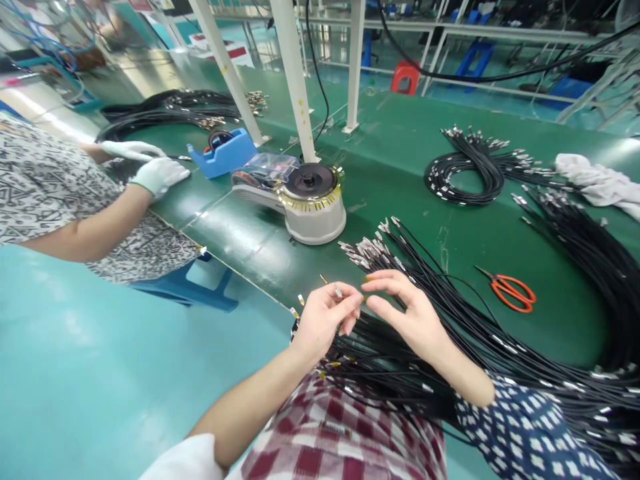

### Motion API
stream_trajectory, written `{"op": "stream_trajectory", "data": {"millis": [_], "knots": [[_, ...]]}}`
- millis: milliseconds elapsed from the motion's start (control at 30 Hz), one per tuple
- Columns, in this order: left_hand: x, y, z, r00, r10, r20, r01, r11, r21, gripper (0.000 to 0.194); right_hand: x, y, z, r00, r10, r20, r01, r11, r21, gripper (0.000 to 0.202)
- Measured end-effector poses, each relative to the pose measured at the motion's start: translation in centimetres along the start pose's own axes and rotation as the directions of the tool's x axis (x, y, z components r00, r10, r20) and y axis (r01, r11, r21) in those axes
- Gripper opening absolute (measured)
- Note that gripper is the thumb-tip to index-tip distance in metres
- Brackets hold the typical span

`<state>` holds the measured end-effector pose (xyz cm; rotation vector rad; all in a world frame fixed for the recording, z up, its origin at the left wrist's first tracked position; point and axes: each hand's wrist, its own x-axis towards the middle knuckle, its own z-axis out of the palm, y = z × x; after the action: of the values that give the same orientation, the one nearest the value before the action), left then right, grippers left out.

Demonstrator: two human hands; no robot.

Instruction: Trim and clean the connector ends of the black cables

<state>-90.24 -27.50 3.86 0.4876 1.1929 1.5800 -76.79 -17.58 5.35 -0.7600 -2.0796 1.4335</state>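
My left hand (325,320) is closed in a pinch near the table's front edge. A small silvery connector (339,292) of a cable shows between its fingers; most of that cable is hidden. Just to the right, my right hand (413,317) has its thumb and fingers apart, with a yellowish bit at the fingertips too small to make out. Below both hands, black cables (380,340) lie across my lap and the table edge. A bundle of cable ends with metal connectors (373,252) rests right behind my hands.
A round tape dispenser (315,220) with yellow strips around its rim stands ahead. Orange-handled scissors (513,293) and coiled cables (465,177) lie to the right, near a white cloth (595,177). A co-worker's gloved hand (160,175) is at left, by a blue tape holder (225,155).
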Motion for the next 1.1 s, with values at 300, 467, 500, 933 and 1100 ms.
{"op": "stream_trajectory", "data": {"millis": [300,467,500,933,1100], "knots": [[0.5,-1.2,-1.6,0.999,0.02,0.042,-0.012,0.983,-0.186,0.028,1.3,1.7,-1.0,0.989,0.062,-0.135,-0.039,0.985,0.166,0.014],[1.1,-2.1,-2.3,0.998,-0.049,0.035,0.056,0.97,-0.237,0.03,3.1,0.6,1.1,1.0,0.018,-0.023,-0.006,0.905,0.424,0.014],[1.3,-2.2,-2.3,0.998,-0.064,0.029,0.069,0.966,-0.25,0.031,3.5,0.3,1.6,1.0,-0.003,-0.015,0.009,0.893,0.45,0.014],[2.5,-2.9,-2.4,0.992,-0.12,0.039,0.126,0.918,-0.376,0.039,5.8,0.7,2.0,0.981,-0.146,0.125,0.129,0.982,0.136,0.016],[3.1,-3.8,-2.7,0.994,-0.095,0.047,0.106,0.908,-0.405,0.041,6.6,1.3,1.7,0.991,-0.13,0.041,0.122,0.979,0.164,0.019]]}}
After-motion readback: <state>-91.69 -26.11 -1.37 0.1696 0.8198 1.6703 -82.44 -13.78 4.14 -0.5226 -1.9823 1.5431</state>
